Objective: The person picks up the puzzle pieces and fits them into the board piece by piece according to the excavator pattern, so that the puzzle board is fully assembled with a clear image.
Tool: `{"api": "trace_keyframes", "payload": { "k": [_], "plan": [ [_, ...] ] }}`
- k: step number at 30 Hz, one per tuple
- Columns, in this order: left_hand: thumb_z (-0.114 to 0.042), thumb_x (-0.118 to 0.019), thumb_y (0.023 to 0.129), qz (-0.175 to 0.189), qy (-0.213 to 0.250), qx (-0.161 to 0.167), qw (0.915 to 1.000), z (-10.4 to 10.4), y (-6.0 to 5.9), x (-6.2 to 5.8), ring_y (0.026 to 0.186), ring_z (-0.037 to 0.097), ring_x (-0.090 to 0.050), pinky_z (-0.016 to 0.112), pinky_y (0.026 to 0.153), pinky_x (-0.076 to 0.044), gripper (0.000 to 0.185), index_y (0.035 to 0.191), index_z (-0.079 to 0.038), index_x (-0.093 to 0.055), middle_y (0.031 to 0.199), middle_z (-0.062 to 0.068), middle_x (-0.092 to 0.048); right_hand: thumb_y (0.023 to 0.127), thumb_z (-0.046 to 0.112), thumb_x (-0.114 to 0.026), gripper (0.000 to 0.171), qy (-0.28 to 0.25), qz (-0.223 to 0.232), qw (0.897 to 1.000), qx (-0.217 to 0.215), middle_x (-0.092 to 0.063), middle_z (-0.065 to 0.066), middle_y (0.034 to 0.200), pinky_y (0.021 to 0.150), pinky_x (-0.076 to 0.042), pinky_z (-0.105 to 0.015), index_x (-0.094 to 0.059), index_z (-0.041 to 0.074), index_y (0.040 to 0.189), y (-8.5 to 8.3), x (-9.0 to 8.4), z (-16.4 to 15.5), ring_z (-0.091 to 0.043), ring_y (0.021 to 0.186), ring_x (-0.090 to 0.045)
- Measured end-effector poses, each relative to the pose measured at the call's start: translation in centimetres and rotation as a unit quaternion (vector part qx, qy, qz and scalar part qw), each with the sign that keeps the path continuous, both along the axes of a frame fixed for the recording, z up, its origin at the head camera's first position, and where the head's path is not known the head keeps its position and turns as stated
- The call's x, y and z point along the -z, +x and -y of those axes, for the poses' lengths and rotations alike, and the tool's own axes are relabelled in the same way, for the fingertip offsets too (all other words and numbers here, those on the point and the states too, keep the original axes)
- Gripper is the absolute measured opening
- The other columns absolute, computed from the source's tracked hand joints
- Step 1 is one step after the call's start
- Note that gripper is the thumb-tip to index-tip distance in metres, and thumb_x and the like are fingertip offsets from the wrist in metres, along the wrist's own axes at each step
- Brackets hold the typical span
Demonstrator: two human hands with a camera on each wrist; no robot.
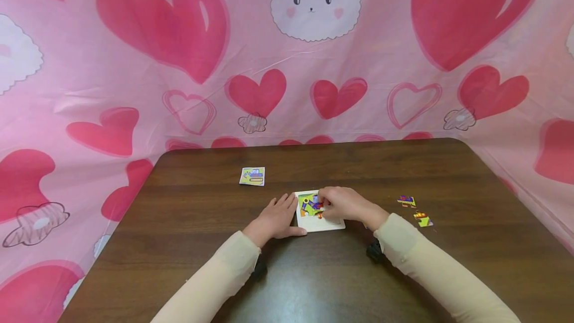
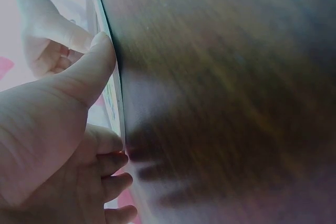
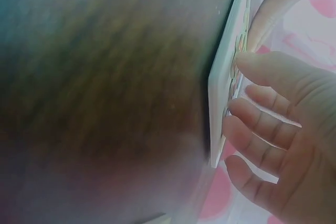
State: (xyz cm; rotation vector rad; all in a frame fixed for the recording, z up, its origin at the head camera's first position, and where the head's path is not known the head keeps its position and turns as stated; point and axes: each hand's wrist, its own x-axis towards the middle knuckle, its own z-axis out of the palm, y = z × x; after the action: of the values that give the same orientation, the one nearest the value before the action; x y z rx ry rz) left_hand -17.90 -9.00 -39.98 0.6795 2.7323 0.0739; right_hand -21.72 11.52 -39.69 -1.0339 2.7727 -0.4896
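Observation:
A white-framed puzzle board (image 1: 314, 225) lies flat on the table, partly filled with yellow-green, blue and red puzzle pieces (image 1: 308, 206). My left hand (image 1: 279, 217) steadies its left side, fingers extended along the edge. In the left wrist view the left thumb (image 2: 100, 59) rests against the near edge. My right hand (image 1: 343, 203) is over the right part of the board, fingers bent, pinching a puzzle piece (image 1: 320, 216) that it mostly covers. The right thumb (image 3: 249, 64) is right at the puzzle surface in the right wrist view.
Two loose puzzle pieces (image 1: 406, 200) lie on the brown table (image 1: 202, 213) to the right; another peeks out under the right wrist. A small picture card (image 1: 252, 176) of a blue vehicle lies behind the left hand. A pink heart-print cloth (image 1: 296, 59) hangs behind the table.

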Motion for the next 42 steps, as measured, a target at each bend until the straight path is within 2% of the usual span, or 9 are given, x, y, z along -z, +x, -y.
{"api": "trace_keyframes", "payload": {
  "k": [4,10,26,33,39,42],
  "plan": [
    [-0.059,-0.053,0.083,-0.002,-0.004,0.003,1.0,0.0,0.0,0.0,0.136,0.027,-0.016,0.045,0.107,-0.017,0.09,0.145,-0.001,-0.024,0.15,0.012,-0.018,0.077,0.013,-0.072,0.018,-0.002,0.004,1.0,-0.021,-0.054,0.006,0.078,0.058,-0.039,-0.027,-0.068,0.013,0.095,0.0,0.1,0.0,-0.01,0.063,-0.046],
    [-0.059,-0.053,0.083,0.0,-0.002,0.002,1.0,0.0,0.1,-0.2,0.136,0.027,-0.016,0.045,0.107,-0.017,0.09,0.144,0.0,-0.024,0.15,0.012,-0.018,0.08,0.013,-0.071,0.023,0.006,-0.003,1.0,-0.031,-0.06,0.005,0.088,0.061,-0.041,-0.027,-0.071,0.015,0.103,-0.1,0.0,0.0,-0.009,0.066,-0.047],
    [-0.059,-0.053,0.084,-0.001,-0.008,-0.001,1.0,0.0,0.0,-0.2,0.136,0.027,-0.016,0.044,0.107,-0.017,0.09,0.145,-0.001,-0.023,0.151,0.012,-0.018,0.079,0.014,-0.072,0.019,0.007,-0.011,1.0,-0.023,-0.049,0.011,0.07,0.053,-0.036,-0.023,-0.073,0.016,0.098,-0.2,0.1,0.2,-0.006,0.059,-0.043],
    [-0.059,-0.053,0.084,-0.001,-0.009,-0.001,1.0,-0.1,0.0,-0.1,0.137,0.026,-0.016,0.044,0.107,-0.017,0.089,0.145,-0.001,-0.023,0.151,0.012,-0.018,0.079,0.015,-0.072,0.02,0.002,-0.007,1.0,-0.025,-0.05,0.011,0.071,0.054,-0.037,-0.023,-0.073,0.016,0.099,-0.3,0.2,0.0,-0.006,0.06,-0.043],
    [-0.06,-0.053,0.083,0.003,-0.007,-0.002,1.0,-0.1,0.0,0.0,0.137,0.026,-0.015,0.044,0.107,-0.016,0.09,0.145,-0.001,-0.023,0.151,0.011,-0.017,0.081,0.017,-0.071,0.022,-0.041,0.004,0.999,0.0,-0.057,0.006,0.083,0.058,-0.04,-0.027,-0.071,0.013,0.103,-0.3,-0.1,-1.4,-0.009,0.064,-0.046],
    [-0.059,-0.053,0.083,0.006,-0.005,-0.005,1.0,-0.1,0.0,0.0,0.137,0.026,-0.015,0.045,0.107,-0.016,0.09,0.145,-0.002,-0.023,0.151,0.011,-0.017,0.081,0.017,-0.072,0.025,-0.049,0.003,0.999,0.018,-0.055,0.007,0.079,0.057,-0.04,-0.028,-0.069,0.012,0.105,-0.4,-0.4,-2.6,-0.01,0.063,-0.045]
  ]
}}
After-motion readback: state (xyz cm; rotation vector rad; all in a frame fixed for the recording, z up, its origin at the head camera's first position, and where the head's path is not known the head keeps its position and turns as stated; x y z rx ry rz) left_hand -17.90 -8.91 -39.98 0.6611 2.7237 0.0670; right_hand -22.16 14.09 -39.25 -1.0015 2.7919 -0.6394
